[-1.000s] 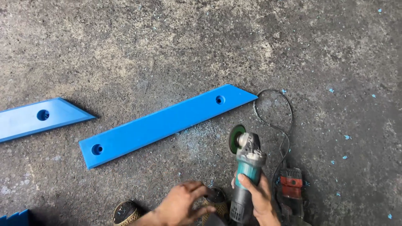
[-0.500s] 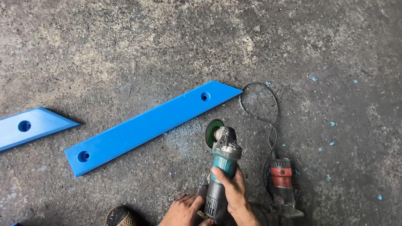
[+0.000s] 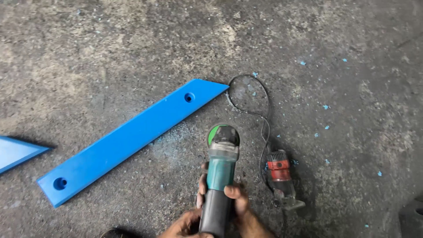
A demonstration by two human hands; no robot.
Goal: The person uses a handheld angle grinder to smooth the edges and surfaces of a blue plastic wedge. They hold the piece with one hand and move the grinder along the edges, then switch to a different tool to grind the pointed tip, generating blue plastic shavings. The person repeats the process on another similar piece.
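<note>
Far left: tip of a second blue plate (image 3: 15, 152), flat on the concrete floor (image 3: 110, 53), cut off by the frame edge.
Left to centre: long blue plate (image 3: 132, 132), flat on the floor, lying diagonally, one round hole near each end, pointed end up and to the right.
Bottom centre, left hand (image 3: 183, 225): only partly in view at the lower edge, touching the dark rear part of the angle grinder (image 3: 219, 180); fingers curled, but cannot tell if really gripping.
Centre, angle grinder: teal and dark body, green guard and disc in front, close to the floor just beside the lower edge of the long plate, not touching it.
Centre, right hand (image 3: 240, 205): fingers (image 3: 233, 191) wrapped firmly around the grinder body.
Right of grinder: small red and grey power tool (image 3: 282, 178), lying on the floor, dark cord (image 3: 257, 103) looping up toward the plate tip.
Right side: small blue chips (image 3: 326, 107) scattered on the floor.
</note>
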